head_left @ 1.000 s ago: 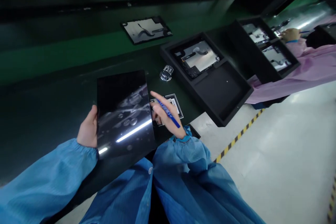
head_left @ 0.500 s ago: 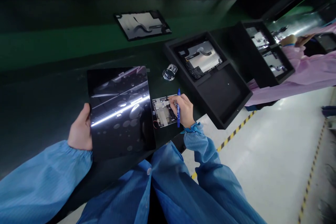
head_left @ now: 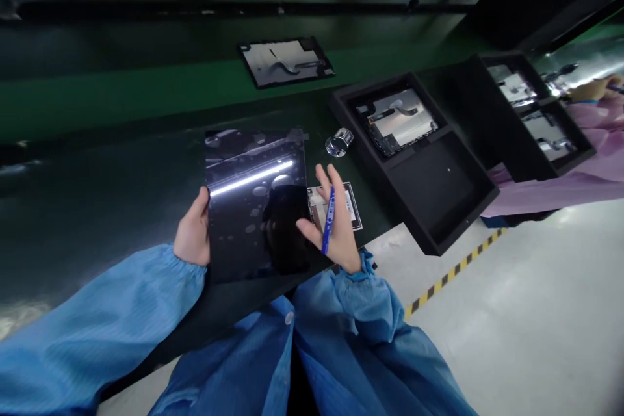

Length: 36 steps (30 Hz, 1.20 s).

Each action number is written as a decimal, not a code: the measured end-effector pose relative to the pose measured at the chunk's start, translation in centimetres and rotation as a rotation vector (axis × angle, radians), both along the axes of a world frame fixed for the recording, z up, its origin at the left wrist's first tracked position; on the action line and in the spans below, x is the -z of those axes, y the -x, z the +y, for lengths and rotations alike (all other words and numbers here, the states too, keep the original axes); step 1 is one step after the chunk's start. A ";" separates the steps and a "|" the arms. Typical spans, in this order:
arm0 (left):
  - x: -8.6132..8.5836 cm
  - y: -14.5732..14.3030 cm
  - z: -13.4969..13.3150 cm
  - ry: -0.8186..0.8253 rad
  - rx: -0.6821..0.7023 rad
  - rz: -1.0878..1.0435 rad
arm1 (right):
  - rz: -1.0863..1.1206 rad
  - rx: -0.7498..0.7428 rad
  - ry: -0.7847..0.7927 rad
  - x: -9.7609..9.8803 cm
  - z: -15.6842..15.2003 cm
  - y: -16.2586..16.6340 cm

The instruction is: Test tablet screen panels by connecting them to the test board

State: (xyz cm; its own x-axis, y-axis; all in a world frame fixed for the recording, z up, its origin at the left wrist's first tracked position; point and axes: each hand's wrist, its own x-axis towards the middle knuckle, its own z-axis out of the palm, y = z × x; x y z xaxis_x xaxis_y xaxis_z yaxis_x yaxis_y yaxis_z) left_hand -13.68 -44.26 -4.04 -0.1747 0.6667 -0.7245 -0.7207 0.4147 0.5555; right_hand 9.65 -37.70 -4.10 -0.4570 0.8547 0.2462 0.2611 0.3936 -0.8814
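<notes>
A dark glossy screen panel [head_left: 244, 221], with bubble-like marks under its surface, is held at its left edge by my left hand [head_left: 192, 231], thumb on top. At the panel's right edge is my right hand [head_left: 344, 234], its thumb and fingers spread. A blue pen [head_left: 328, 221] is tucked in this hand, lying across it lengthwise. Beneath my right hand sits a flat device part [head_left: 355, 205] with a pale surface and dark border, partly covered by the hand; the panel's edge adjoins it.
A small clear-and-silver round object [head_left: 338, 142] stands beside a black two-compartment tray [head_left: 424, 185], which holds a tablet part [head_left: 400, 117]. Another tablet part [head_left: 287, 64] lies at the back. A second black tray [head_left: 511, 136] is farther right, near a person in pink sleeves [head_left: 595, 143].
My right hand has opened its fingers from the device part and moved to the panel's right edge, keeping the pen. My left hand still holds the panel. The whole view has shifted.
</notes>
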 end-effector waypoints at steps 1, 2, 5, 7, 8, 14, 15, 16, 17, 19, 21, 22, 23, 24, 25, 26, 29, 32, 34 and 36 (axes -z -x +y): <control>-0.3 -0.3 0.0 0.012 -0.039 0.004 | -0.004 -0.067 0.035 -0.2 -0.5 0.5; -0.6 -0.6 0.1 0.016 -0.062 0.003 | -0.005 -0.103 0.062 -0.3 -0.8 0.9; -1.0 -1.0 0.1 0.002 -0.075 -0.026 | 0.043 -0.100 0.086 -0.1 -1.4 1.5; -1.0 -1.0 0.0 -0.004 -0.057 -0.061 | 0.039 -0.043 0.071 0.2 -1.6 1.8; -0.9 -1.0 0.0 -0.010 -0.059 -0.067 | 0.009 -0.006 0.057 0.3 -1.7 1.9; -0.5 -1.1 -0.1 -0.042 -0.071 -0.040 | -0.106 0.101 0.022 0.6 -2.2 2.7; -0.4 -1.2 0.0 -0.041 -0.072 -0.024 | -0.081 0.094 0.028 0.6 -2.3 2.7; -0.2 -1.2 0.0 -0.052 -0.074 -0.006 | -0.061 0.091 0.030 0.6 -2.4 2.7; -0.1 -1.2 0.0 -0.067 -0.081 0.015 | -0.053 0.092 0.026 0.7 -2.5 2.7; 0.2 -1.2 -0.1 -0.101 -0.087 0.049 | -0.059 0.100 0.007 0.7 -2.7 2.6; 0.5 -1.2 -0.2 -0.125 -0.072 0.072 | -0.068 0.111 -0.011 0.6 -2.6 2.4; 0.5 -1.2 -0.2 -0.134 -0.058 0.080 | -0.064 0.124 -0.025 0.4 -2.4 2.3; 0.6 -1.2 -0.3 -0.145 -0.047 0.090 | -0.055 0.143 -0.040 0.2 -2.0 2.1; 0.6 -1.2 -0.3 -0.156 -0.038 0.097 | -0.042 0.169 -0.059 -0.2 -1.3 1.9; 0.6 -1.2 -0.4 -0.163 -0.032 0.101 | -0.032 0.194 -0.082 -0.7 -0.4 1.7; 0.6 -1.2 -0.4 -0.164 -0.027 0.102 | -0.026 0.215 -0.107 -1.3 0.7 1.6; 0.5 -1.3 -0.5 -0.145 -0.011 0.095 | -0.072 0.214 -0.174 -2.8 4.7 1.3; 0.2 -1.5 -0.6 -0.123 0.007 0.092 | -0.284 0.200 -0.276 -3.8 7.5 1.5; 0.0 -1.5 -0.7 -0.111 0.022 0.092 | -0.446 0.231 -0.396 -4.1 7.9 1.9; 0.0 -1.5 -0.7 -0.104 0.035 0.083 | -0.541 0.294 -0.565 -4.2 7.2 2.2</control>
